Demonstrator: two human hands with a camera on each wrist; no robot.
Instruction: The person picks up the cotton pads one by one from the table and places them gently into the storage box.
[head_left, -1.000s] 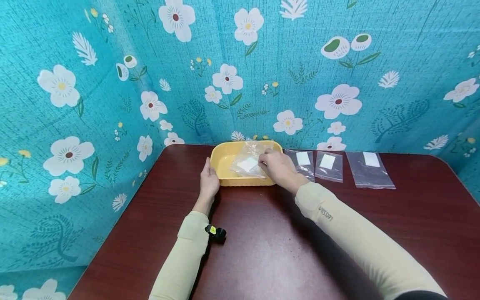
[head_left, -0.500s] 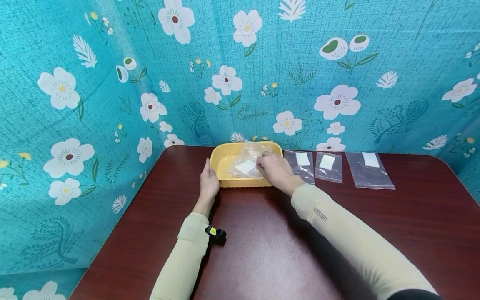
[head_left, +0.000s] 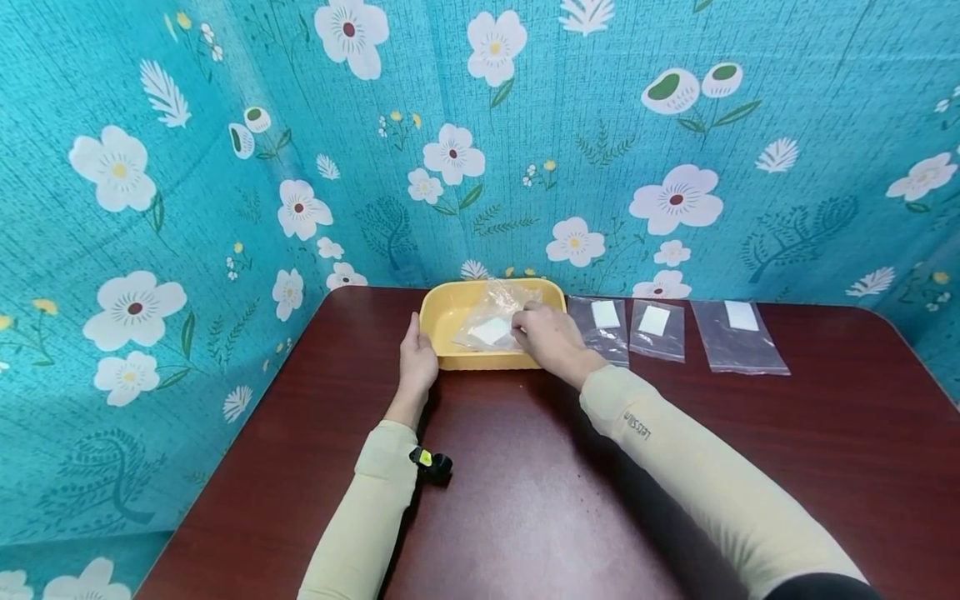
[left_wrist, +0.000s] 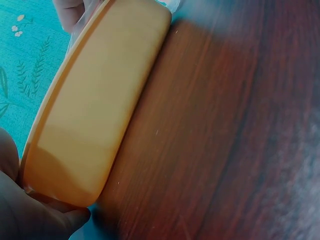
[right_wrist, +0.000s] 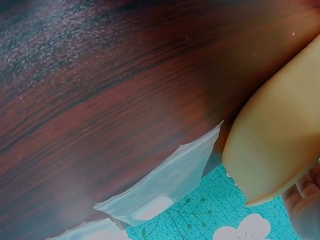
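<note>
A yellow plastic basin [head_left: 480,362] stands at the back of the table. My left hand [head_left: 417,367] holds its left end, thumb up by the rim; in the left wrist view the fingers [left_wrist: 55,217] lie round the end wall. Inside the basin, a clear plastic bag [head_left: 513,293] with a white label [head_left: 492,331] slants up toward the back rim. My right hand [head_left: 551,337], reaching over the right front rim, pinches this bag's right side with curled fingers. Its fingertips are partly hidden. In the right wrist view, the right hand [right_wrist: 305,207] shows beyond the basin wall [right_wrist: 275,145].
Right of the basin, three clear bags with white labels lie flat in a row: one beside the basin [head_left: 607,343], a smaller middle bag [head_left: 658,346] and a larger right bag [head_left: 742,354]. A blue flowered curtain [head_left: 525,167] hangs behind the dark red table [head_left: 510,467].
My right hand has shifted slightly left with the bag's edge over the last second. The left hand and the basin stay in place.
</note>
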